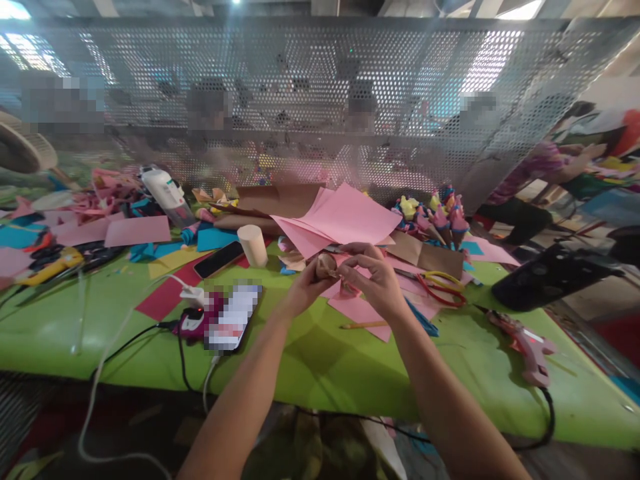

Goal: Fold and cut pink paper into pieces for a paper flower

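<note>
My left hand [304, 291] is closed around a small rolled piece of brown paper [327, 265], its round end facing up. On the right side of that piece, the fingers of my right hand [374, 285] pinch at its edge. Behind both hands lies a stack of pink paper sheets [345, 217], and more pink scraps [357, 315] lie under my right hand. A pencil [363, 325] rests on these scraps. Scissors with red and yellow handles [443, 287] lie to the right. My fingers partly hide the brown piece.
A pink glue gun [527, 347] and a black cylinder [555, 275] lie at right. Finished-looking paper cones [447, 217] stand at the back. Left are a lit phone [234, 319], a power strip [195, 325], a dark phone [219, 260] and a cream cylinder [253, 245]. A perforated metal screen [300, 87] stands behind.
</note>
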`<control>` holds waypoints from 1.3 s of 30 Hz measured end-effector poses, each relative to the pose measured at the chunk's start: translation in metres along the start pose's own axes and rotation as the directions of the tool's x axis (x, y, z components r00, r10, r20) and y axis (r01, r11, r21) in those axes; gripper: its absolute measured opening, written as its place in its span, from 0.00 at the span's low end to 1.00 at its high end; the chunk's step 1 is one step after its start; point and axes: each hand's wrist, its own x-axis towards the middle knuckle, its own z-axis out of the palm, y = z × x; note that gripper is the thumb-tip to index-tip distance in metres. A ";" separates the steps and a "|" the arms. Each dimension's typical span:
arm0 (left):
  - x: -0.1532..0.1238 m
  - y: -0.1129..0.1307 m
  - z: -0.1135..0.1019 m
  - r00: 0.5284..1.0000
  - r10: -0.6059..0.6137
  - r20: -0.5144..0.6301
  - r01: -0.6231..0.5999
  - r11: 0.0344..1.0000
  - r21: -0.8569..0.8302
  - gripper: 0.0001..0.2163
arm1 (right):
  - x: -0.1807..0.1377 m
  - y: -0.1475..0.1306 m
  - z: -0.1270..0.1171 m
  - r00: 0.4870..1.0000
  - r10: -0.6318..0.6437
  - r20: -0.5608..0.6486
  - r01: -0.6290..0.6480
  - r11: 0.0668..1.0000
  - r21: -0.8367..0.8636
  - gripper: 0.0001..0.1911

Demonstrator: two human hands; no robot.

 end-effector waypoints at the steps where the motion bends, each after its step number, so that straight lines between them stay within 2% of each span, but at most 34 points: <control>1: 0.000 0.002 0.000 1.000 -0.012 -0.008 0.012 1.000 -0.004 0.18 | 0.000 -0.002 -0.001 0.999 -0.043 0.011 0.043 0.998 -0.042 0.08; 4: -0.001 0.007 -0.002 0.999 -0.032 -0.023 0.032 0.999 0.001 0.20 | 0.000 -0.006 -0.002 0.985 -0.169 0.044 0.174 0.970 -0.171 0.06; 6: -0.002 0.008 -0.003 0.999 -0.033 -0.008 0.033 0.999 0.012 0.21 | 0.000 -0.008 -0.002 0.978 -0.203 0.055 0.210 0.956 -0.206 0.03; 12: -0.002 0.004 -0.003 0.998 -0.034 0.049 0.030 0.995 0.091 0.20 | 0.002 -0.004 -0.002 0.975 -0.216 0.055 0.223 0.951 -0.213 0.03; 19: -0.004 -0.009 -0.008 0.997 -0.028 0.078 0.007 0.967 0.255 0.13 | 0.001 0.000 0.004 0.988 -0.151 0.017 0.152 0.973 -0.172 0.05; 26: -0.002 -0.017 -0.008 0.998 -0.039 0.039 0.030 0.980 0.196 0.16 | -0.002 -0.008 0.003 0.982 -0.160 0.105 0.180 0.955 -0.233 0.09; 32: -0.001 -0.015 -0.005 0.997 0.026 0.070 -0.034 0.993 0.112 0.18 | -0.004 -0.009 0.007 0.959 -0.181 0.220 0.252 0.898 -0.362 0.06; 35: -0.003 -0.006 -0.003 0.999 -0.037 0.036 0.033 0.995 0.099 0.16 | -0.004 -0.010 0.005 0.962 -0.180 0.204 0.242 0.908 -0.341 0.08; 39: -0.004 0.005 -0.001 0.994 -0.109 -0.001 0.109 0.991 0.078 0.16 | -0.002 -0.013 0.000 0.979 -0.159 0.127 0.190 0.940 -0.285 0.11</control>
